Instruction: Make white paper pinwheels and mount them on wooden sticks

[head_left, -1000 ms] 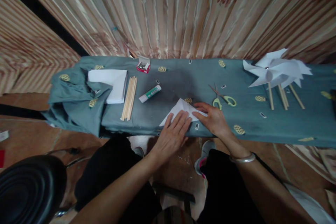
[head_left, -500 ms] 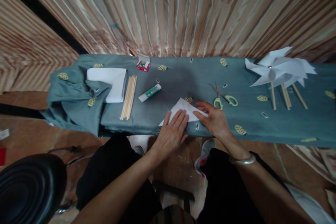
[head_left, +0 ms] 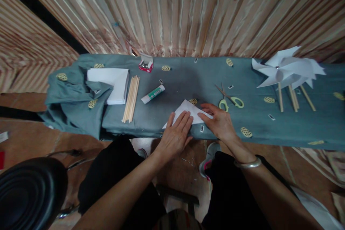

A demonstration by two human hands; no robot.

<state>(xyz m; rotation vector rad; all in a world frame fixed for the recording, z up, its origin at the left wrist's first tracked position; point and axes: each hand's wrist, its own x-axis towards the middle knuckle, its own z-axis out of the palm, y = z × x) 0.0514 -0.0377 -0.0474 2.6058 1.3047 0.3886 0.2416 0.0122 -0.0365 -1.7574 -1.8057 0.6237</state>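
A sheet of white paper, folded into a triangle, lies at the front edge of the cloth-covered table. My left hand rests flat on it, fingers stretched out and pressing the paper down. The paper's right corner is pinched between the thumb and fingers of my right hand. Just right of that hand lie scissors with light green handles, blades parted. A glue stick with a green label lies beyond my left hand, on its side.
Wooden sticks lie beside a stack of white paper at the left. A small red and white box of metal pieces stands at the back. Several paper pinwheels on sticks lie right. A black round stool stands lower left.
The view has shifted very slightly. Both hands stay in nearly the same place on the folded paper.
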